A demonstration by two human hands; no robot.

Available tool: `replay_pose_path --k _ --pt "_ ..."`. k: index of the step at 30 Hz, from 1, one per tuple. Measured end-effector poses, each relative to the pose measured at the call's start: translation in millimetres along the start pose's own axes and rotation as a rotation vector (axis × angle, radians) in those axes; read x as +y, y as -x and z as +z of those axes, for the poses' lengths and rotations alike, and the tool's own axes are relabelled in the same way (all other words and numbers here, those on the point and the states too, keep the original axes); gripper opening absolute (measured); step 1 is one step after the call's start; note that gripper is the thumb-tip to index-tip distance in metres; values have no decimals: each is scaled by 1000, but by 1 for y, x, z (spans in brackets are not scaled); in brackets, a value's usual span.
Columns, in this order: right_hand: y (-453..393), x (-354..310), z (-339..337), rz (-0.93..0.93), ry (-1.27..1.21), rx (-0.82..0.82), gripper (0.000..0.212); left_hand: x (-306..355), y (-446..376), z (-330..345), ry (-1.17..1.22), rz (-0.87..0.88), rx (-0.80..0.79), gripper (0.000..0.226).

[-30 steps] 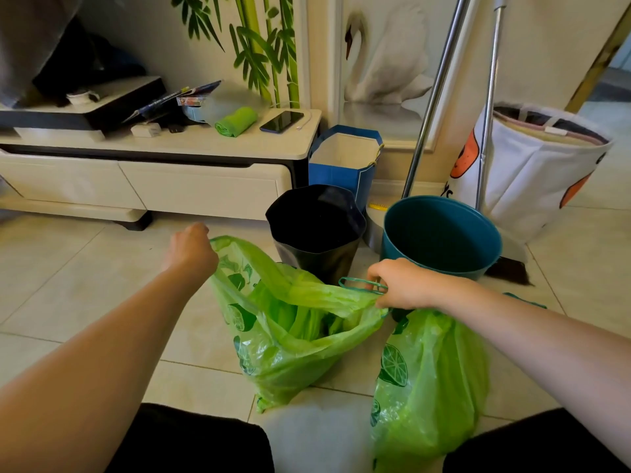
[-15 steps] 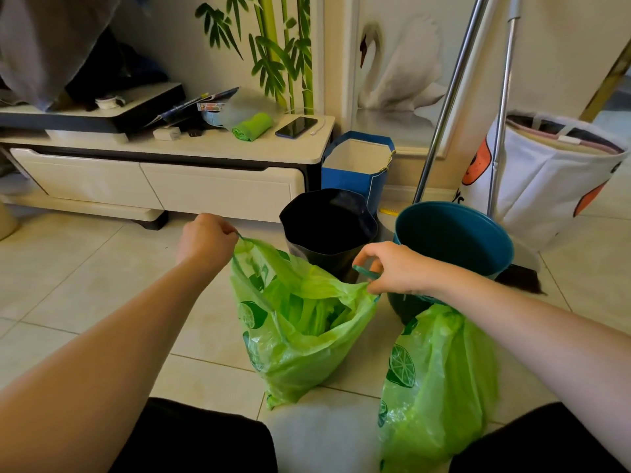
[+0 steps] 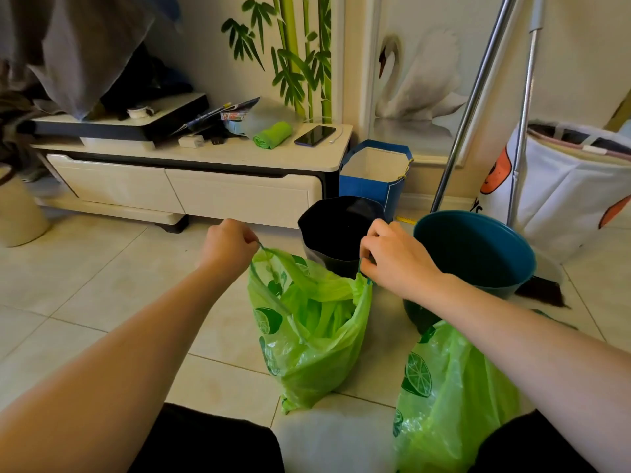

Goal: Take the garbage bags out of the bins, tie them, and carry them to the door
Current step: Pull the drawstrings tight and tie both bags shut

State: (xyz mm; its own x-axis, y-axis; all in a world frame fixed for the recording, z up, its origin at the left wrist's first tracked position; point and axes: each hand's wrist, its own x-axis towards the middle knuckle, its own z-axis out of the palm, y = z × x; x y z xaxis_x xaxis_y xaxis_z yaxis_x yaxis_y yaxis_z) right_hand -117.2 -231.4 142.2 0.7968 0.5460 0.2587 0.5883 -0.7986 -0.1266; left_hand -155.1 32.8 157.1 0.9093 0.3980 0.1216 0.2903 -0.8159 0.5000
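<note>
Our two forearms bare, no sleeves, no rings we can see, black trousers (image 3: 208,442) on our knees

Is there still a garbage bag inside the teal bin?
No: the teal bin shows a bare interior, and both green bags sit on the floor.

You see thin, glossy, translucent plastic in the green bag (image 3: 307,336). The teal bin (image 3: 478,254) looks smooth plastic. The floor tiles (image 3: 85,285) shine, lower left.
</note>
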Motion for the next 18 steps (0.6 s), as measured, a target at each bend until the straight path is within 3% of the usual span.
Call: replay_pose_path --k 5,11,13,18 --pt "-10 -2 -3 375 -580 -53 29 -4 2 -2 95 -51 -146 12" --pt "-12 -11 -30 510 -1248 -18 17 7 5 -11 413 -120 -17 14" --pt "-13 -12 -38 490 -1290 71 18 14 6 -16 472 -86 30 13" --pt "-9 -13 -45 453 -1113 199 17 34 11 -23 590 -4 96 15"
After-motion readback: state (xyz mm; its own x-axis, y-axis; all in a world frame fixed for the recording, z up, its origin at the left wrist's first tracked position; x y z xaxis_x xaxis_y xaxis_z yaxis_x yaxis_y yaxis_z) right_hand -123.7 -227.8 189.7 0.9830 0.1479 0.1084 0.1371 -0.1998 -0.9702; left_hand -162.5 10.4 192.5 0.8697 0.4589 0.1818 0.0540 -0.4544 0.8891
